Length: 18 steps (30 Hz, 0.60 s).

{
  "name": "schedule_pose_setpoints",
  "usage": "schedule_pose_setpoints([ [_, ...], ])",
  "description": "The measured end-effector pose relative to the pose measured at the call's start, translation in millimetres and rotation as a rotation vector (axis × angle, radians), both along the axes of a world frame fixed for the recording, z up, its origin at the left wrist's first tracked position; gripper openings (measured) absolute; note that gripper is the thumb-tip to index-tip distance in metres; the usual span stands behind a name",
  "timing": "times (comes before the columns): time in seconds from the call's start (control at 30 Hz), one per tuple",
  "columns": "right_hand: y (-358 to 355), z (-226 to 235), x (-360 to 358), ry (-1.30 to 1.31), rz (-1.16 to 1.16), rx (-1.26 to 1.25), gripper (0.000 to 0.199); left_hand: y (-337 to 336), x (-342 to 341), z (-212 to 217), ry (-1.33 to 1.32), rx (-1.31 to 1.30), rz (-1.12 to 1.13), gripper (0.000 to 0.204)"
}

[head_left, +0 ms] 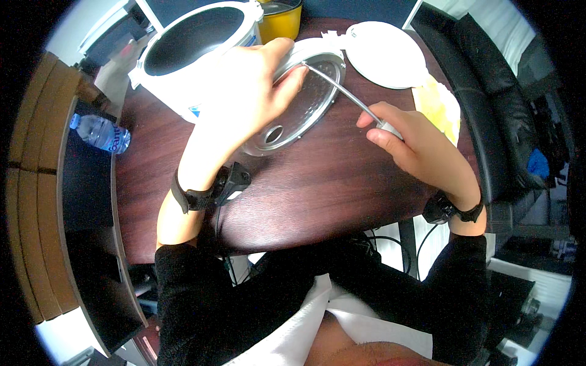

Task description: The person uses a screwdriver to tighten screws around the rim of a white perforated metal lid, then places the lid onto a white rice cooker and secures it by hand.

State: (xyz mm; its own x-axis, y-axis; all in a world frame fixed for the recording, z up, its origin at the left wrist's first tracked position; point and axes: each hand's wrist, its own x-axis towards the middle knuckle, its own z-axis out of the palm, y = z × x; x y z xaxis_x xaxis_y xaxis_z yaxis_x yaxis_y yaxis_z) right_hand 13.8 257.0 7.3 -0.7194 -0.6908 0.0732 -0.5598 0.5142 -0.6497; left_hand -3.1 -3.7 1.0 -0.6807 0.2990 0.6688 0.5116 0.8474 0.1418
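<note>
My left hand [247,91] is closed on the upper rim of a round metal cooker lid [314,100], tilting it above the table. The lid's shiny face is dimpled, with a round hole near its lower edge. In my right hand [418,143] is a screwdriver [345,91], gripped by its pale handle between thumb and fingers. Its long shaft slants up to the lid's rim, where the tip meets the edge beside my left thumb. Just behind my left hand stands a white cooker body [168,94], its top uncovered and its inside dark.
A white oval cover [387,55] lies at the back right of the dark wooden table [305,201], with a yellow cloth [442,110] beside it. Behind the cooker sits a yellow pot [284,24]. A water bottle [102,133] lies left; a black sofa [497,91] flanks the right.
</note>
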Motion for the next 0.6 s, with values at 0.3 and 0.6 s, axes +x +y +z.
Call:
schedule_pose_setpoints([
  [0.3, -22.2, -41.1, 14.4, -1.235, 0.132, -0.830, 0.044, -2.5, -7.6, -2.7, 0.118, 0.011, -0.049, 0.025],
  [0.6, -9.0, -14.0, 7.5, 0.351, -0.054, -0.029, 0.023, -2.1, -4.4, 1.2, 0.062, 0.012, -0.071, 0.028],
])
